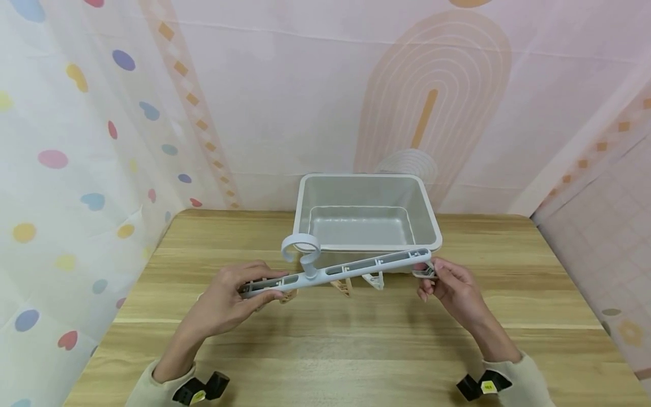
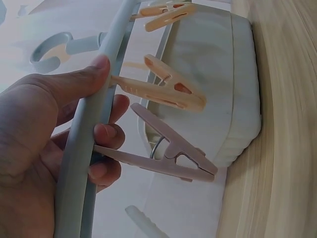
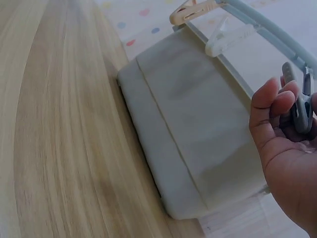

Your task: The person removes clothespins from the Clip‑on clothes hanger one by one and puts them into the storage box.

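- Nearest the left wrist camera, the left grip (image 1: 229, 299) is curling snugly around the nine o'clock end of a pale blue-grey clip hanger (image 1: 363, 265).
- Spanning the space between both hands, the clip hanger is hovering above the counter (image 1: 325, 350), its bar slanting from just below nine o'clock to just above three; its hook (image 1: 309, 263) is pointing toward twelve.
- At the three o'clock end, the right grip (image 1: 455, 285) is pinching a grey clip (image 3: 302, 101); whether that clip is hanging from the bar, I cannot tell.
- Toward six o'clock from the bar, a peach clip (image 2: 171, 89), a mauve clip (image 2: 173, 153) and a white clip (image 3: 223, 43) are dangling.
- At twelve o'clock beyond the bar, a pale grey tub (image 1: 356, 192) is standing on the counter.
- Farther out, a left sleeve (image 1: 165, 387) and a right sleeve (image 1: 529, 384) are showing at about eight and four; a patterned curtain (image 1: 285, 113) is hanging at twelve.
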`<state>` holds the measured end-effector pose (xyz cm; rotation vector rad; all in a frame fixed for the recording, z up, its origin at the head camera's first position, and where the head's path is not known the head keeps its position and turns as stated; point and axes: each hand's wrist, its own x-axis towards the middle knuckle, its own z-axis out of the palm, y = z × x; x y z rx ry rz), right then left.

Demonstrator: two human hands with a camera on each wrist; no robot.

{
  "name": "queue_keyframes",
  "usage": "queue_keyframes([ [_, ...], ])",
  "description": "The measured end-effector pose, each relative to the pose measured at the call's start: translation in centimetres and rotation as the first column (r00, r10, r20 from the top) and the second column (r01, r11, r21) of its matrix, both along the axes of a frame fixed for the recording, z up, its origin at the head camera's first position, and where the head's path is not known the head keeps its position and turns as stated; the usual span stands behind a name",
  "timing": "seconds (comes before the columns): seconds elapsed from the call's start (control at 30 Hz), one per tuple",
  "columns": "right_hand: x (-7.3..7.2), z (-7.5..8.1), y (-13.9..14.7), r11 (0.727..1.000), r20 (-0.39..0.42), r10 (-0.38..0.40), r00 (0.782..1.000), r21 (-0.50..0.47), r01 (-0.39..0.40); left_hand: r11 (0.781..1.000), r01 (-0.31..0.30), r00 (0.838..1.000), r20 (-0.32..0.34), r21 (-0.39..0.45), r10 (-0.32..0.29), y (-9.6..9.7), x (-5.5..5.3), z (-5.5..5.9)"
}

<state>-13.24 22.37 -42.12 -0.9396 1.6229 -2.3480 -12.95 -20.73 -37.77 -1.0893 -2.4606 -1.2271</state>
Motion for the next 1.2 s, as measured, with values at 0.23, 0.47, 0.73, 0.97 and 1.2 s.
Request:
queue_keyframes([
  [0.23,0.2,0.2,0.6,0.982,0.018,-0.121,0.993,0.149,0.117,1.0,-0.021,0.999,0.025,-0.011,0.021,-0.4,-0.1,0.1],
  [0.47,0.3,0.9,1.0,0.858,-0.075,-0.34,0.937,0.384,0.342,1.0,-0.026,0.999,0.028,-0.014,0.026,-0.7,0.0,0.3],
  [0.73,-0.1,1.8,1.3,0.778,-0.178,-0.412,0.894,0.441,0.446,1.0,-0.018,0.999,0.051,-0.022,0.019,-1.0,0.0,0.5],
  [0.97,-0.3,3.1,1.2,0.671,-0.252,-0.458,0.852,0.532,0.517,1.0,-0.003,0.999,0.046,-0.017,0.004,-1.0,0.0,0.5],
  [1.2,-0.8,4.5,1.1,0.607,-0.282,-0.475,0.834,0.581,0.542,1.0,0.013,1.0,0.006,-0.021,-0.013,-1.1,-0.1,0.2],
])
